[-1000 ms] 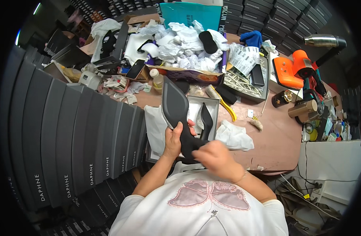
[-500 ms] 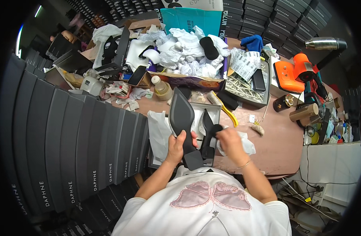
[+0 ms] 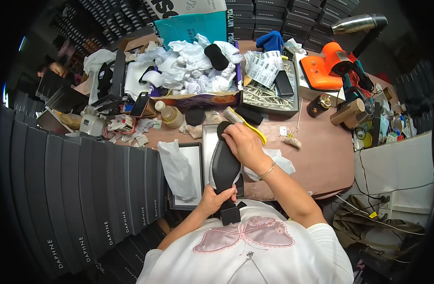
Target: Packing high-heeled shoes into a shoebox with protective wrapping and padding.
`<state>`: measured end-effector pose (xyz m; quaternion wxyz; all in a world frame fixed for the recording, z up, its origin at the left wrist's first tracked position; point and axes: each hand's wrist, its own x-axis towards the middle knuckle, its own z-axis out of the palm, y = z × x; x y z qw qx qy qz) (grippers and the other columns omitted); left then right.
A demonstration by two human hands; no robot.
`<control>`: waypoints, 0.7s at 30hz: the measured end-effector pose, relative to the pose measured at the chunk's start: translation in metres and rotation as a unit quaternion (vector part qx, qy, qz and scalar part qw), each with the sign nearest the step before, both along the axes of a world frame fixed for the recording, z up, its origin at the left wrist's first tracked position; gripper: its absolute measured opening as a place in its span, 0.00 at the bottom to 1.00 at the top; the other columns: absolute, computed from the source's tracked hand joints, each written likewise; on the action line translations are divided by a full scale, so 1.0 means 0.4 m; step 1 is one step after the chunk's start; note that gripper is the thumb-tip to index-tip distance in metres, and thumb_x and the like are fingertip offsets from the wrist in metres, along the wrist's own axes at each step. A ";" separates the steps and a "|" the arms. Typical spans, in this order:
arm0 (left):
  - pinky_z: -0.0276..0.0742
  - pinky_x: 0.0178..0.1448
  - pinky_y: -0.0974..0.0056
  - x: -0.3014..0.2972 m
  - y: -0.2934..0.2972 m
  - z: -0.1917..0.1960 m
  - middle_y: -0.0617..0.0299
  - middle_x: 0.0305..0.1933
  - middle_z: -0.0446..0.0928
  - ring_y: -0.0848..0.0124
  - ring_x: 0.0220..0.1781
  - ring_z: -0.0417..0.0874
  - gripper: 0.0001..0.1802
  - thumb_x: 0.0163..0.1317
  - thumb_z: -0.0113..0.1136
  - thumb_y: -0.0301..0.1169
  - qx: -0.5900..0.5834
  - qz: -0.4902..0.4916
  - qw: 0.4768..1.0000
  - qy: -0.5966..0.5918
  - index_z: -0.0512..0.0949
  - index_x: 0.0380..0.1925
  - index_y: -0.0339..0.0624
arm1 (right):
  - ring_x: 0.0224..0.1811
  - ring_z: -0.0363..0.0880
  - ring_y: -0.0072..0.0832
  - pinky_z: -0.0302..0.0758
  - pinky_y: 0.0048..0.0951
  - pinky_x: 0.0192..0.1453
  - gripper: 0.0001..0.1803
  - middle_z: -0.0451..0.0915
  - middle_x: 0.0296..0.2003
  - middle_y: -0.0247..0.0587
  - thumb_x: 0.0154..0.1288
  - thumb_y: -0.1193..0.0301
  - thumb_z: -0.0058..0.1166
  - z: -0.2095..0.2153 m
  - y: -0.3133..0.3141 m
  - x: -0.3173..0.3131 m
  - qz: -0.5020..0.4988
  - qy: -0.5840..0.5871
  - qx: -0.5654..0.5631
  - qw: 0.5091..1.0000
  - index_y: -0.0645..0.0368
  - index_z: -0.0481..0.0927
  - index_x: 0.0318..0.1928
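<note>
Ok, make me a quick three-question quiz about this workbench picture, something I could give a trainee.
1. True or false: both hands are on the black shoe.
2. Which hand grips the shoe at the end nearest the person's body? A) left hand B) right hand C) neither
3. Fill in: the yellow-handled brush lies on the table just beyond the ____ hand.

Key:
1. True. The left hand holds the near end by the block heel, and the right hand rests on the far end.
2. A
3. right
</note>
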<state>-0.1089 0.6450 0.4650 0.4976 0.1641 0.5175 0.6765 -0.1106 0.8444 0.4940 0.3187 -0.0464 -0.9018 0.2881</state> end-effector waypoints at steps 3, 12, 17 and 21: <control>0.80 0.37 0.67 -0.032 -0.003 0.005 0.61 0.27 0.79 0.73 0.29 0.81 0.06 0.63 0.60 0.27 -0.030 0.040 0.998 0.023 0.77 0.36 0.35 | 0.30 0.75 0.39 0.70 0.36 0.33 0.08 0.73 0.27 0.40 0.51 0.73 0.62 0.031 -0.103 0.095 0.138 -0.055 0.009 0.989 0.55 0.75 0.31; 0.78 0.38 0.68 -0.044 0.028 0.048 0.59 0.28 0.79 0.72 0.30 0.81 0.07 0.62 0.58 0.27 -0.014 -0.023 0.998 0.054 0.78 0.35 0.33 | 0.35 0.77 0.46 0.72 0.42 0.41 0.08 0.77 0.31 0.45 0.58 0.69 0.58 -0.189 0.126 0.122 -0.116 -0.129 -0.084 0.981 0.59 0.77 0.35; 0.77 0.36 0.68 -0.066 0.005 -0.018 0.60 0.25 0.77 0.73 0.29 0.80 0.12 0.64 0.56 0.35 -0.059 0.078 0.993 -0.066 0.77 0.32 0.35 | 0.43 0.77 0.48 0.72 0.44 0.48 0.14 0.80 0.39 0.50 0.62 0.67 0.55 -0.348 0.268 0.118 -0.172 -0.174 -0.025 0.969 0.61 0.80 0.45; 0.77 0.36 0.68 -0.064 0.040 -0.031 0.61 0.26 0.77 0.73 0.29 0.80 0.11 0.64 0.58 0.33 -0.059 0.079 0.994 -0.049 0.77 0.32 0.33 | 0.44 0.78 0.48 0.72 0.45 0.50 0.16 0.80 0.41 0.54 0.64 0.67 0.53 -0.402 0.384 -0.047 -0.182 -0.201 -0.056 0.961 0.64 0.79 0.48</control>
